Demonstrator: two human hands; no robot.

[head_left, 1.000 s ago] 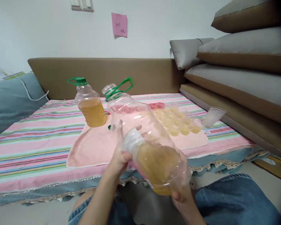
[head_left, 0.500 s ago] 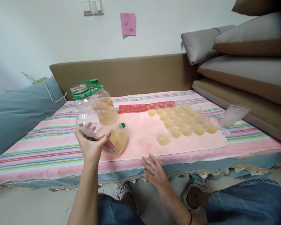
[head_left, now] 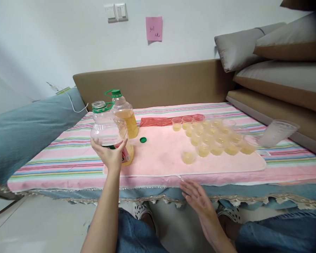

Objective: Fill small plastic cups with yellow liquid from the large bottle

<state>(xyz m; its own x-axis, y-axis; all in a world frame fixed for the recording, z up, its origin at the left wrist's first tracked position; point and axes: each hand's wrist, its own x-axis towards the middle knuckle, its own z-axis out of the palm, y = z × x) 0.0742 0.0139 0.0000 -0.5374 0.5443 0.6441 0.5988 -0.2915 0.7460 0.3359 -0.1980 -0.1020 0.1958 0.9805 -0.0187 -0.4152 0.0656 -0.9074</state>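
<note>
My left hand point(head_left: 109, 156) is wrapped round the middle of a clear plastic bottle point(head_left: 107, 130) with a green neck ring and no cap. It stands nearly upright, with yellow liquid low in it. Just behind is a second bottle point(head_left: 127, 117), capped in green and holding more yellow liquid. A loose green cap point(head_left: 143, 140) lies on the pink mat point(head_left: 158, 158). My right hand point(head_left: 197, 196) hovers at the front edge with fingers stretched and nothing in it. One plastic cup point(head_left: 189, 157) with yellow liquid stands apart from several similar cups point(head_left: 216, 146) grouped on the right.
A red plastic bag point(head_left: 158, 121) lies behind the mat. A translucent measuring jug point(head_left: 277, 133) leans at the right beside stacked cushions point(head_left: 284, 84). A blue cushion point(head_left: 42, 123) is at the left, and a brown backrest point(head_left: 152, 84) runs along the back.
The bottle in my left hand has come from a tilt to nearly upright, its liquid settling at the bottom. The view has shifted left. My right hand stays open near the front edge.
</note>
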